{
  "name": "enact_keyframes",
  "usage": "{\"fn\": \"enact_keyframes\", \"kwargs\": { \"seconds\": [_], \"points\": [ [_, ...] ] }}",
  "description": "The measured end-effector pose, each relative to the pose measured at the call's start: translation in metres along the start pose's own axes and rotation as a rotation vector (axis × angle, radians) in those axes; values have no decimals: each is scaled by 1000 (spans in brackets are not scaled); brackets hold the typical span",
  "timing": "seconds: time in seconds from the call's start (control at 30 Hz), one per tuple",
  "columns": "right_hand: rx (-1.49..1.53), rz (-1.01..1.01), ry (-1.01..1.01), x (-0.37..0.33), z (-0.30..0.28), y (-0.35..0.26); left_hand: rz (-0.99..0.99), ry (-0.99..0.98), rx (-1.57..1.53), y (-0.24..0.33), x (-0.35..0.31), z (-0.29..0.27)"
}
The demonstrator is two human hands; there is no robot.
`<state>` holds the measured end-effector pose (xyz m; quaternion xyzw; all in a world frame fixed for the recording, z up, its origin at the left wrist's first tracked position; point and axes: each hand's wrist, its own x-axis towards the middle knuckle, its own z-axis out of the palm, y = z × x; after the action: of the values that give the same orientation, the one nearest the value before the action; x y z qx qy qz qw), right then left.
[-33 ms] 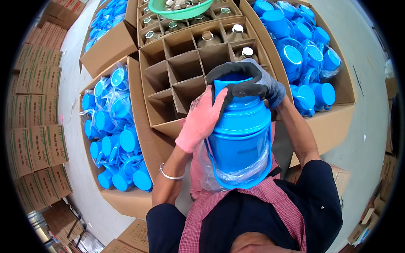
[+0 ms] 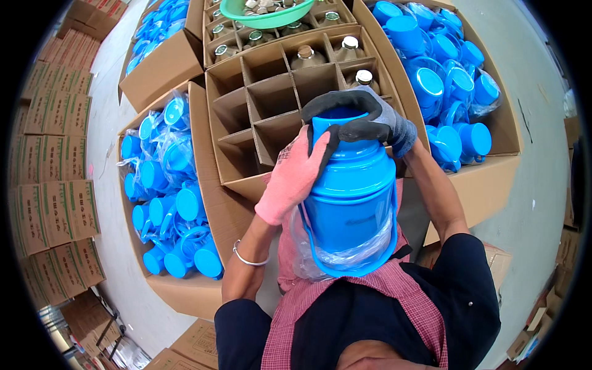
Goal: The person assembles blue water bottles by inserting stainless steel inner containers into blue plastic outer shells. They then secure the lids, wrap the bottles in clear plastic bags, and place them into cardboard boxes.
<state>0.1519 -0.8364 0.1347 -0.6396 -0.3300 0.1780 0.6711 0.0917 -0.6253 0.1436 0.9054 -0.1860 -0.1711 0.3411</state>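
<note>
While the left hand (image 2: pixel 290 179) in a pink glove presses closed fingers against the side of a blue flask (image 2: pixel 351 197), the right hand (image 2: pixel 364 120), grey-gloved, grips its top rim; beyond the fingers sits a divided carton (image 2: pixel 271 117).

Gloved hands (image 2: pixel 320 154) on blue flask (image 2: pixel 351 197)

Brown divided carton (image 2: pixel 271 98) at 12 o'clock; open brown cartons (image 2: pixel 216 209) at 9 and 2; flat printed boxes (image 2: pixel 49 172) stacked far 9.
</note>
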Motion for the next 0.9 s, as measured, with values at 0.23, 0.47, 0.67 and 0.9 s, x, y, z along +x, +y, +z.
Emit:
{"fn": "enact_keyframes", "kwargs": {
  "seconds": [0.23, 0.47, 0.67, 0.9],
  "points": [
    [-482, 320, 187, 9, 33, -46, -7, -107, -1020, -38, 8, 1],
    [210, -27, 131, -6, 12, 14, -57, 230, -400, 21, -13, 8],
    [-504, 111, 277, -7, 26, -32, -8, -110, -935, -57, 11, 1],
    [552, -1, 117, -6, 9, 43, 10, 134, -63, 13, -7, 2]
  ]
}}
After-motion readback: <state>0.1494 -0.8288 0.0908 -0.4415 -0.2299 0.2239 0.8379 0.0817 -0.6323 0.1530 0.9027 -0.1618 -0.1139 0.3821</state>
